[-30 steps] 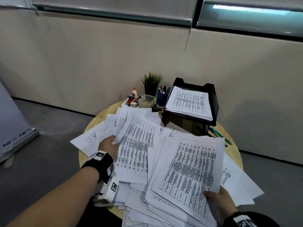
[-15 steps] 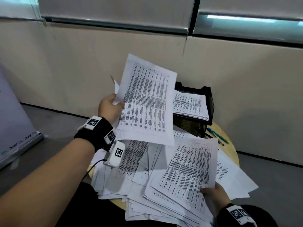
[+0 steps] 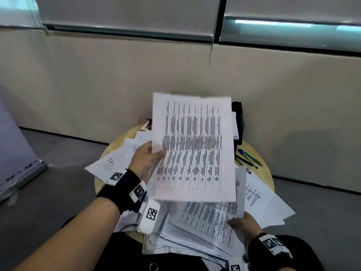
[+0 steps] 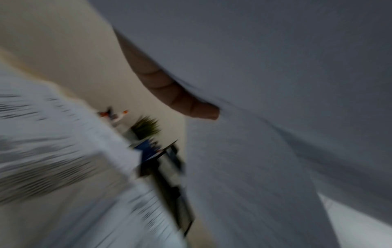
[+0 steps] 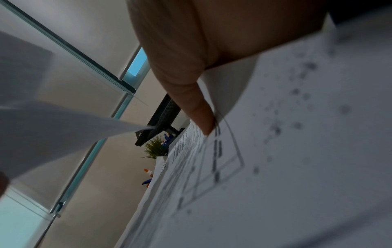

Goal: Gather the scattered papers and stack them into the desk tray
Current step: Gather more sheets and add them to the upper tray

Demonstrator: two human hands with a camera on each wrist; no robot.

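My left hand [image 3: 145, 163] pinches a printed sheet [image 3: 195, 149] by its left edge, thumb on the front, holding it raised above the round desk [image 3: 259, 153] and in front of the black desk tray [image 3: 239, 118]. My right hand [image 3: 245, 223] grips the near corner of the loose paper pile [image 3: 205, 222] spread across the desk. Pens [image 3: 249, 157] lie beside the tray.

Dim, even room light; the left wrist view is motion-smeared (right wrist softly unfocused), head view edges bowed.
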